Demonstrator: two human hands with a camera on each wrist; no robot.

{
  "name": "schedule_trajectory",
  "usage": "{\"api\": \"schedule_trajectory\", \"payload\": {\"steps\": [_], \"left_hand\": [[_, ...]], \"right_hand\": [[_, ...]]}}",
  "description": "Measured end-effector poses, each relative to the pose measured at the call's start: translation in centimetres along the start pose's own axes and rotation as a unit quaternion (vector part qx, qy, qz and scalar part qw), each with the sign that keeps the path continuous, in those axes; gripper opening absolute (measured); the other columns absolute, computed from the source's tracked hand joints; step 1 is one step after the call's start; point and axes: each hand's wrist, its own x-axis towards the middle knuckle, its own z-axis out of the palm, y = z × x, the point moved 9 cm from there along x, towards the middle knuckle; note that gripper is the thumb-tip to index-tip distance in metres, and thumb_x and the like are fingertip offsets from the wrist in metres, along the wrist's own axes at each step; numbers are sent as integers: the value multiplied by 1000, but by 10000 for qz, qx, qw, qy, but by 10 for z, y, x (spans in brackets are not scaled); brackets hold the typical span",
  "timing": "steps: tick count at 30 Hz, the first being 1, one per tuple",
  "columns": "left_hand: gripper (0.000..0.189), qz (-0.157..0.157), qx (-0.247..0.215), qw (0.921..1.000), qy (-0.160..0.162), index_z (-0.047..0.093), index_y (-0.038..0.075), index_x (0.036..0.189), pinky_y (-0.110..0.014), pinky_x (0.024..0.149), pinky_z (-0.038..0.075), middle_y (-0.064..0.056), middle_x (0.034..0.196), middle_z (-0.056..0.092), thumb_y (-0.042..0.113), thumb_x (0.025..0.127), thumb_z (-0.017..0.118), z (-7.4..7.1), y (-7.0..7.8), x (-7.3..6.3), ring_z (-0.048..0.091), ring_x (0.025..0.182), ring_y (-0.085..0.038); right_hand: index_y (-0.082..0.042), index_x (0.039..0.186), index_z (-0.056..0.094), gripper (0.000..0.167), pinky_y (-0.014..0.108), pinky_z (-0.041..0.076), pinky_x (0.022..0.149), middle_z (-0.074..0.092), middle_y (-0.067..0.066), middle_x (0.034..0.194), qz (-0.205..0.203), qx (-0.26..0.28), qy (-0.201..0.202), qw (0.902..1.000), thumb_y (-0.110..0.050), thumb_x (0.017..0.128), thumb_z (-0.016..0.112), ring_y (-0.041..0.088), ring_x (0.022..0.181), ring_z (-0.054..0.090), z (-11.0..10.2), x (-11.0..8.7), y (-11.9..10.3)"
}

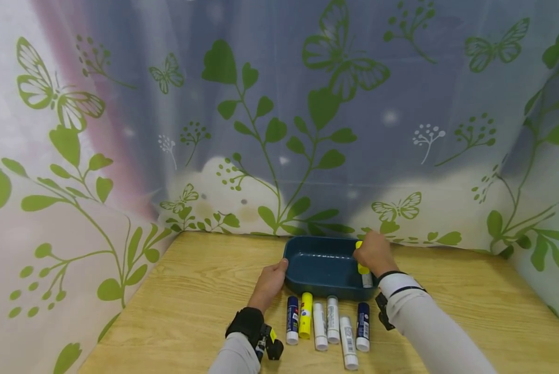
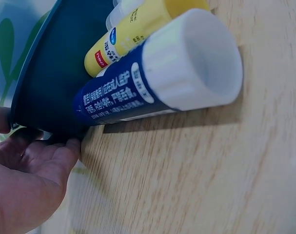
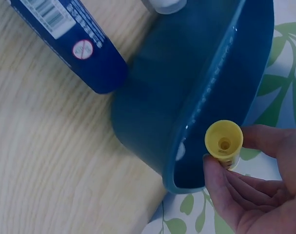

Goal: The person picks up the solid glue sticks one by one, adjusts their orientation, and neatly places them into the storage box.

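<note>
A dark teal rectangular dish (image 1: 323, 292) sits at the back of the table. My left hand (image 1: 270, 285) grips its left end, thumb at the rim and fingers against the outside near the base (image 2: 35, 180). Over the dish's right end, my right hand (image 1: 375, 254) pinches a yellow glue stick (image 3: 225, 141) between thumb and fingers, its hollow yellow end facing the wrist camera. Just below it in the head view shows a pale cylindrical piece (image 1: 367, 281). In front of the dish lie a navy glue stick (image 1: 292, 318), a yellow glue stick (image 1: 305, 316) and several others.
White glue sticks (image 1: 333, 319) lie in the middle of the row, one (image 1: 348, 343) nearer the front. Another navy glue stick (image 1: 363, 327) lies at the row's right end. A patterned curtain (image 1: 261, 130) hangs right behind the wooden table (image 1: 190, 291).
</note>
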Motion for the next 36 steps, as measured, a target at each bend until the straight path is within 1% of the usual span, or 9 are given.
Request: {"api": "schedule_trajectory", "payload": {"steps": [3,5,10,14,17,21,24,29,36], "left_hand": [[59,-30,-1,10000,-12,49,0,149,-58,118,33,-20,154,48,43,110,38,0,0,0,40,146,-40],[59,-37,-6,10000,-24,49,0,149,-58,118,34,-20,154,48,43,110,38,1,-1,0,40,146,-41],[60,-75,-9,10000,-25,49,0,149,-59,117,35,-20,153,48,43,110,38,1,-2,0,41,145,-40],[60,-72,-9,10000,-19,48,0,149,-59,117,34,-20,154,48,44,109,38,0,-2,0,41,145,-40],[60,-58,-9,10000,-1,49,-1,149,-59,118,34,-20,153,48,44,109,38,0,-1,0,40,145,-40],[60,-26,-14,10000,6,49,-1,148,-58,118,34,-20,154,48,43,110,38,0,0,0,40,146,-40],[60,-9,-19,10000,0,49,0,149,-57,118,34,-20,154,48,44,110,38,0,-1,1,39,146,-40],[59,-14,-28,10000,-2,49,1,149,-58,118,34,-19,154,48,44,109,38,0,-2,2,39,146,-40],[60,-13,-64,10000,-9,49,1,149,-58,118,34,-20,154,48,44,109,38,1,-2,2,39,146,-41]], "right_hand": [[4,72,62,15,27,44,48,56,11,66,30,118,40,9999,-5,84,67,21,56,55,4,-2,1],[6,74,63,14,28,46,49,58,13,67,32,191,85,9998,-5,83,68,23,57,57,6,-3,1],[6,74,63,16,30,50,49,59,13,65,-12,210,88,9997,-6,81,69,23,57,59,12,-3,-1],[11,82,63,21,32,53,53,61,17,71,29,84,51,9999,-9,83,70,26,62,61,17,-2,0],[13,86,63,23,31,51,52,61,18,74,47,59,83,9999,-9,84,69,25,62,60,21,-3,2],[11,79,62,18,28,44,47,58,15,68,-16,124,169,9998,-6,83,67,23,57,56,22,-8,5],[7,74,59,18,27,41,46,55,13,66,-123,-31,191,9997,-6,83,67,22,55,54,24,-10,5],[4,73,56,19,26,40,47,52,11,66,-231,-320,100,9992,-8,84,67,22,56,52,30,-8,7],[-2,65,55,23,26,37,46,47,6,59,-156,-167,17,9997,-5,84,66,21,53,50,36,-5,10]]}}
